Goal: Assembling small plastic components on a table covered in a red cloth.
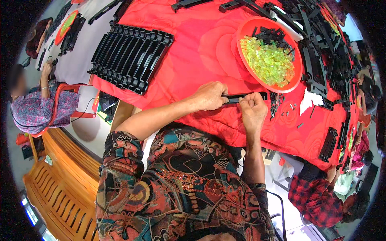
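A long narrow black plastic part (234, 99) lies across in front of me at the near side of the red-covered table. My left hand (210, 96) is closed round its left end. My right hand (253, 109) is closed in a pinch over its right half, thumb and fingertips together. Whether a small piece sits in that pinch is hidden. Just beyond my hands stands a round orange-red bowl (298, 78) with many yellow-green translucent pieces (267, 60) and small black pieces (273, 36). Tiny dark parts (276, 103) lie right of my right hand.
A row of black plastic parts (130, 58) lies at the left on the red cloth (193, 52). Black parts (321, 60) pile up at the right, beside a torn white scrap (311, 99). People sit at left (42, 106) and right (315, 197); a wooden bench (66, 188) stands lower left.
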Tool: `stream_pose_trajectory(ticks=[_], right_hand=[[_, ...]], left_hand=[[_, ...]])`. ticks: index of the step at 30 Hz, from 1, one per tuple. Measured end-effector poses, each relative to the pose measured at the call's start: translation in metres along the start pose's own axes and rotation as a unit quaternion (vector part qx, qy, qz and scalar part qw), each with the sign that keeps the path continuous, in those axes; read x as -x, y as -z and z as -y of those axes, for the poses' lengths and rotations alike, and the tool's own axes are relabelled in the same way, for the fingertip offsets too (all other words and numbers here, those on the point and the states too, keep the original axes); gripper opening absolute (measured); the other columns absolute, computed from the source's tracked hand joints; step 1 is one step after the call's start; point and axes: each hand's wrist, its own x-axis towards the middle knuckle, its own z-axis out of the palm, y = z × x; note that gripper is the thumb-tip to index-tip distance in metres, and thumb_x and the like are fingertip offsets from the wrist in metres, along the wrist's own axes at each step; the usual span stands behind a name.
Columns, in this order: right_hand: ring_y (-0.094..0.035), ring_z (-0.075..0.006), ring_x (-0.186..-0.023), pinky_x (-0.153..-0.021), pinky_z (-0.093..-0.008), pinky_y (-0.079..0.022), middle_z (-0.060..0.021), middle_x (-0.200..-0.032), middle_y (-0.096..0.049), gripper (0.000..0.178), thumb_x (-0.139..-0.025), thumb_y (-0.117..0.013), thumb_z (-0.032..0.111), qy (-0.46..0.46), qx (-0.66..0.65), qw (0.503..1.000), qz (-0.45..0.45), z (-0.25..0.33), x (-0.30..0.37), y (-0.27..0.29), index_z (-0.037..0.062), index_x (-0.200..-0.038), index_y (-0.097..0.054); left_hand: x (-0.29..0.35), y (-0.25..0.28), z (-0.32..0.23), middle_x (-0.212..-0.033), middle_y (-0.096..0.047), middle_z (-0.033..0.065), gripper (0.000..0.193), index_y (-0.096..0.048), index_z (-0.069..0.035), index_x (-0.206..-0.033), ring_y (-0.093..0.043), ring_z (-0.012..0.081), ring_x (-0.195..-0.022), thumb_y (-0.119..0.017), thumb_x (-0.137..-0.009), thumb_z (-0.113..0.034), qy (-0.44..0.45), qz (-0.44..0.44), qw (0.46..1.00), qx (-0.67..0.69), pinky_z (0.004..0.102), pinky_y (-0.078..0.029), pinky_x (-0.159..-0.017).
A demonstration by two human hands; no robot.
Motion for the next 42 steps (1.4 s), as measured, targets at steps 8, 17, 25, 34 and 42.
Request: stream_pose_trajectory(ticks=[8,17,25,34,42], right_hand=[[-0.034,-0.0038,-0.05,-0.044,-0.0235,-0.031,0.0049,-0.054,-0.039,0.017,-0.076,-0.064,0.001,-0.023,-0.046,0.999,0.005,0.0,0.0,0.0,0.0037,-0.066,-0.051],[-0.035,-0.0048,-0.05,-0.044,-0.0248,-0.032,0.0041,-0.052,-0.04,0.015,-0.076,-0.066,0.004,-0.024,0.005,1.0,0.002,0.0,0.001,0.004,0.0029,-0.068,-0.053],[-0.037,-0.0069,-0.052,-0.047,-0.0267,-0.035,0.0013,-0.053,-0.041,0.016,-0.077,-0.066,0.007,0.0,0.043,0.999,0.007,0.008,0.004,0.007,0.0027,-0.069,-0.052],[-0.053,-0.0227,-0.052,-0.053,-0.0379,-0.042,-0.0102,-0.055,-0.052,0.019,-0.076,-0.067,0.015,0.012,0.15,0.989,-0.003,0.002,-0.007,0.004,0.0021,-0.069,-0.056],[-0.057,-0.0286,-0.055,-0.055,-0.0413,-0.043,-0.0132,-0.058,-0.057,0.021,-0.075,-0.069,0.018,0.009,0.17,0.985,0.031,0.005,-0.007,0.01,0.0025,-0.068,-0.056]], left_hand=[[-0.005,0.002,0.001,-0.069,-0.065,0.0127,0.012,-0.062,0.002,-0.085,-0.065,0.0221,-0.064,-0.064,-0.078,-0.008,-0.008,0.019,1.0,-0.015,0.0369,-0.048,-0.058],[0.0,0.0,-0.011,-0.078,-0.065,0.0196,0.017,-0.066,-0.002,-0.086,-0.065,0.0343,-0.081,-0.066,-0.075,-0.015,0.029,-0.001,0.999,-0.03,0.0446,-0.048,-0.07],[0.001,-0.001,-0.01,-0.071,-0.064,0.0182,0.015,-0.064,0.001,-0.084,-0.065,0.032,-0.072,-0.064,-0.076,-0.012,0.015,-0.016,0.999,-0.025,0.0429,-0.047,-0.065],[0.003,-0.001,-0.016,-0.071,-0.063,0.0208,0.015,-0.064,0.001,-0.081,-0.064,0.0358,-0.073,-0.065,-0.073,-0.013,0.022,-0.038,0.999,-0.027,0.0448,-0.047,-0.065],[0.004,-0.003,-0.016,-0.07,-0.063,0.0208,0.016,-0.064,0.002,-0.082,-0.064,0.0357,-0.073,-0.063,-0.073,-0.011,0.014,-0.037,0.998,-0.047,0.0451,-0.047,-0.066]])
